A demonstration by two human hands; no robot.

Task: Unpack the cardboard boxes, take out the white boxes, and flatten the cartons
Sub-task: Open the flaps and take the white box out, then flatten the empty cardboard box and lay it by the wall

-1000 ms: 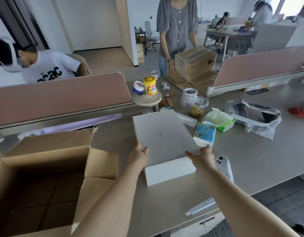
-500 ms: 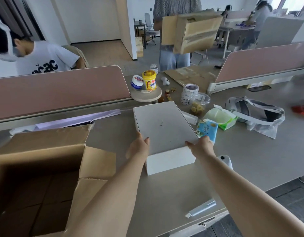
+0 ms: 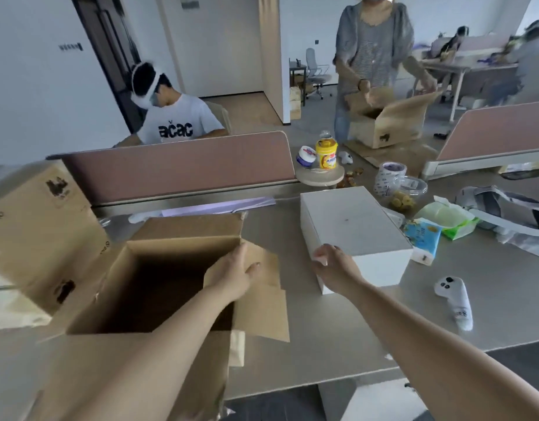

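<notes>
An open brown cardboard carton (image 3: 140, 284) stands at the desk's near left, flaps up, its inside dark and seemingly empty. My left hand (image 3: 234, 271) reaches over its right flap with fingers spread, touching or just above the cardboard. A flat white box (image 3: 353, 226) lies on the grey desk (image 3: 338, 323) to the right of the carton. My right hand (image 3: 335, 268) hovers at the white box's near left corner, fingers loosely apart, holding nothing.
Another closed carton (image 3: 40, 226) sits at far left. Beyond the white box are a tissue pack (image 3: 421, 238), wet wipes (image 3: 447, 218), tape roll (image 3: 391, 177), jars and a headset (image 3: 505, 208). A white controller (image 3: 454, 299) lies near right. A person (image 3: 374, 56) handles a carton opposite.
Both hands have let go of the white box, which now rests on the desk. My left hand has swung left to the open carton's flap. The view has turned left.
</notes>
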